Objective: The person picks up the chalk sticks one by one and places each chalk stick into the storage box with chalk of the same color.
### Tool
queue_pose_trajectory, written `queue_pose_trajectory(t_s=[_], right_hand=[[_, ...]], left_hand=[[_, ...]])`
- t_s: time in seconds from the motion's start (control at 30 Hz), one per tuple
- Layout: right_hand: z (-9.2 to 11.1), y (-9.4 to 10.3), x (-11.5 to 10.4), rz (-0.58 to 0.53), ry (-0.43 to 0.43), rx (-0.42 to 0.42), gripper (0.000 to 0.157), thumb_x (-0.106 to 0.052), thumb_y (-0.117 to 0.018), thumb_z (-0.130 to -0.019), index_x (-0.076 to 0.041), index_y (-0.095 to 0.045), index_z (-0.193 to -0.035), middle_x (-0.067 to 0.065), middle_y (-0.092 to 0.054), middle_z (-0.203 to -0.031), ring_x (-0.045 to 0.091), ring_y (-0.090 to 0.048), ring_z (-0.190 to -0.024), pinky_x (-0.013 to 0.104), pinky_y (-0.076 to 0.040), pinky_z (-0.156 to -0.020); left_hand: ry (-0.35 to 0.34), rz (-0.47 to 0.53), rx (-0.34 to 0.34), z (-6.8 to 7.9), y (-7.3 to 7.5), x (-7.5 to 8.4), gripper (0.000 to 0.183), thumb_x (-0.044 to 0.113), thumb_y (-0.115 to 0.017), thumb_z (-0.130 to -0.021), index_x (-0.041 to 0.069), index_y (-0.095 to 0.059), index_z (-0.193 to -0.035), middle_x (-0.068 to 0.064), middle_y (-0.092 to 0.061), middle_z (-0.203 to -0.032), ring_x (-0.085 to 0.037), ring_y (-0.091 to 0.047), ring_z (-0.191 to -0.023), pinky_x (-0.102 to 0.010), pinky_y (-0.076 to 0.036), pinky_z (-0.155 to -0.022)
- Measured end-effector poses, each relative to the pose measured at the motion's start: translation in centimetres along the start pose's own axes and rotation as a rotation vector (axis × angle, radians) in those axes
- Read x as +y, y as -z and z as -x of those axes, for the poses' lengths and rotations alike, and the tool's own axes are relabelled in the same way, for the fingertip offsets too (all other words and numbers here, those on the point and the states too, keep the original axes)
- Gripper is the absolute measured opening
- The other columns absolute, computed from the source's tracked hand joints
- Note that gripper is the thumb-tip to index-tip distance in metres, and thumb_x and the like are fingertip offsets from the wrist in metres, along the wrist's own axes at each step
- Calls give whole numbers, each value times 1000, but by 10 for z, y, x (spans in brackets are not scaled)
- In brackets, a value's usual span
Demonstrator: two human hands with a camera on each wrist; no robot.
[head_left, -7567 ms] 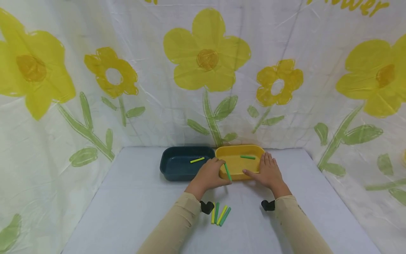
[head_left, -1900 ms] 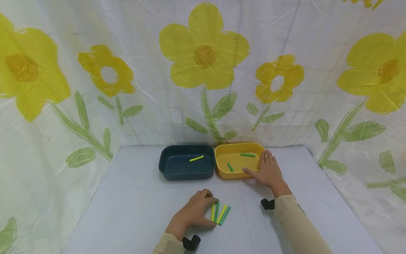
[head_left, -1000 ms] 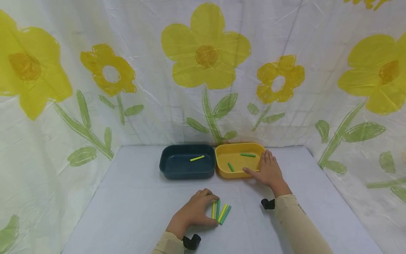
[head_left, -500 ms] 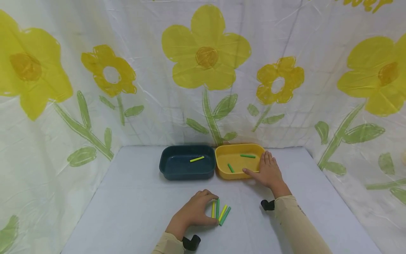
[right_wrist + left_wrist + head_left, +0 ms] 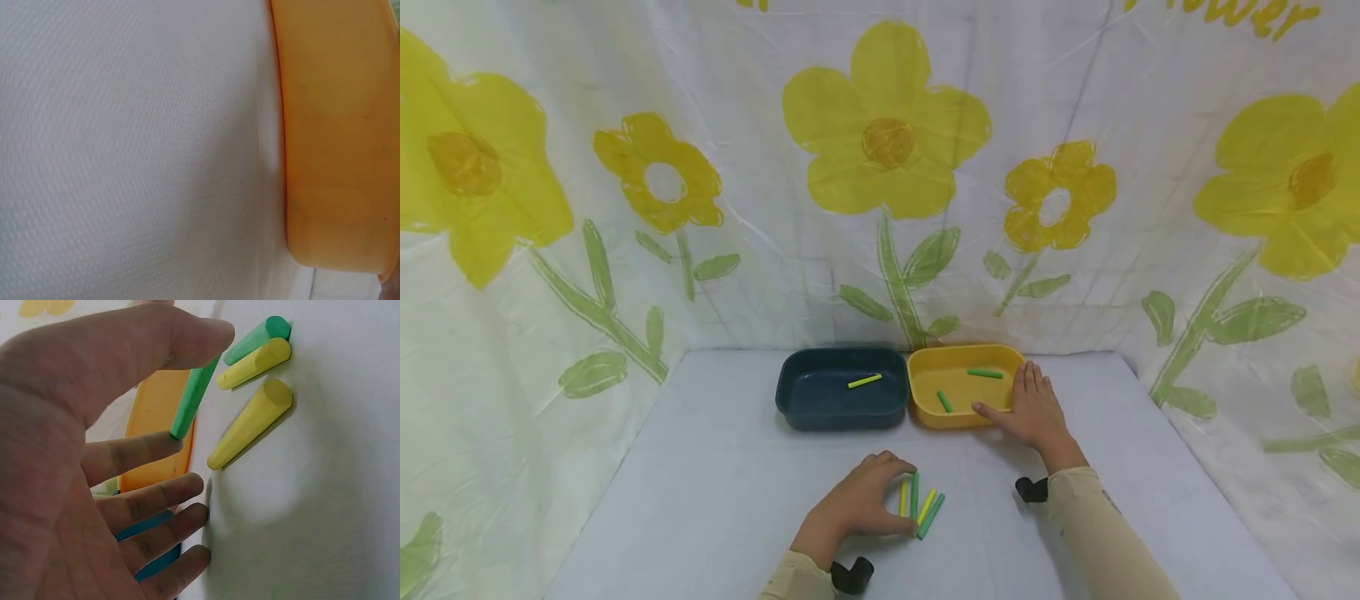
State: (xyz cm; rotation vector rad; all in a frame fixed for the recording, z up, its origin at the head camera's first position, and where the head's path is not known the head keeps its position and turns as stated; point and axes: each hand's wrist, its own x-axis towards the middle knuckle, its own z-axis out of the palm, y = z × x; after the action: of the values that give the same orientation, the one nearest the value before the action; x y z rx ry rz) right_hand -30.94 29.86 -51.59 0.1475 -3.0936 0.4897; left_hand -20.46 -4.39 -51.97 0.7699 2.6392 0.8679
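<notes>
My left hand (image 5: 861, 500) pinches a green chalk stick (image 5: 195, 400) end to end between thumb and index finger; the other fingers are spread. Close beside it lie a yellow chalk stick (image 5: 251, 424), a second yellow one (image 5: 927, 506) and a green one (image 5: 932, 517) on the table. My right hand (image 5: 1033, 412) rests against the right front corner of the yellow tray (image 5: 955, 421), thumb at the front rim, fingers straight along the side. Inside that tray are two green chalk sticks (image 5: 985, 373). The right wrist view shows mostly cloth and the tray wall (image 5: 337, 137).
A dark blue tray (image 5: 842, 419) stands against the yellow one's left side, with one yellow chalk stick (image 5: 865, 381) in it. White cloth (image 5: 700, 500) covers the table. Behind the trays hangs a curtain (image 5: 760, 275) painted with flowers.
The green chalk stick my left hand held over the yellow tray now lies inside it. That hand came back to the chalk on the table and took another green stick. My right hand stayed put.
</notes>
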Motion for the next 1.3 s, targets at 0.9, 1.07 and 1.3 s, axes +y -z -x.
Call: queue_pose_trajectory(t_s=[0.9, 1.07, 1.3], right_hand=[[-2, -2, 4, 13, 7, 2, 136, -89, -47, -90, 18, -4, -162, 38, 3, -172, 52, 1, -163, 64, -1, -132], [-1, -1, 3, 15, -2, -11, 136, -90, -47, -90, 17, -2, -162, 37, 3, -173, 52, 2, -163, 64, -1, -132], [-2, 0, 2, 12, 0, -9, 137, -90, -47, -90, 17, -2, -163, 37, 4, -173, 52, 2, -163, 64, -1, -132]], left_hand=[[-7, 117, 157, -9, 1, 6, 81, 47, -87, -86, 13, -55, -153, -4, -59, -142, -20, -63, -125, -43, -54, -108], [-6, 115, 183, -10, 7, 6, 82, 50, -87, -86, 13, -56, -152, -5, -61, -139, -20, -63, -123, -44, -55, -106], [21, 171, 208, -13, 14, 6, 84, 50, -87, -86, 15, -53, -156, -4, -61, -140, -18, -64, -124, -43, -56, -105]])
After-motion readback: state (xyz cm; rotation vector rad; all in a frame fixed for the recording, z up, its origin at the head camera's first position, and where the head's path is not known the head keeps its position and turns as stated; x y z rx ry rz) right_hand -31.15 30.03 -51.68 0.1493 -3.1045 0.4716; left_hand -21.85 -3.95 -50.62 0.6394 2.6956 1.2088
